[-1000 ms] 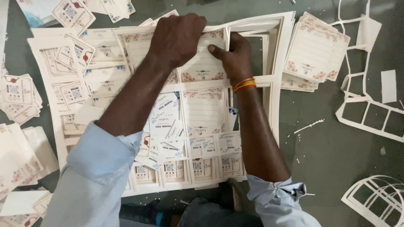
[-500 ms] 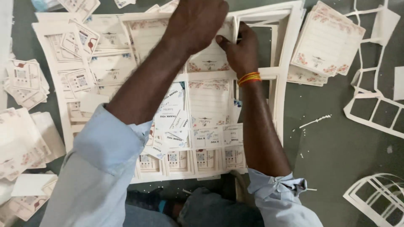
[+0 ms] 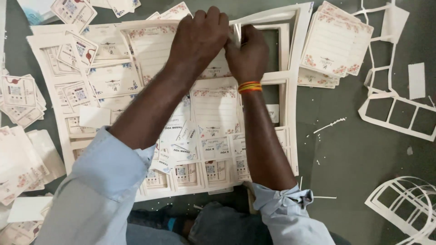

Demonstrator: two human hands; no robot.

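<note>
A large die-cut printed sheet (image 3: 113, 81) lies flat in front of me on a grey-green surface. My left hand (image 3: 200, 38) curls over the top edge of a lined card with a floral border (image 3: 150, 50) that is still in the sheet. My right hand (image 3: 247, 52), with an orange band on its wrist, pinches the same card's right end, touching the left hand. Right of my hands the sheet has empty cut-out windows (image 3: 272, 45). Loose small tags (image 3: 181, 136) lie between my forearms.
A stack of floral lined cards (image 3: 336, 45) sits at the upper right. Emptied white frames (image 3: 395, 113) and a curled one (image 3: 404, 204) lie at the right. Piles of small printed cards (image 3: 20, 95) and larger cards (image 3: 18, 168) line the left edge.
Both hands have drawn together at the card's upper right corner; the right hand has moved up to meet the left. The view has shifted slightly.
</note>
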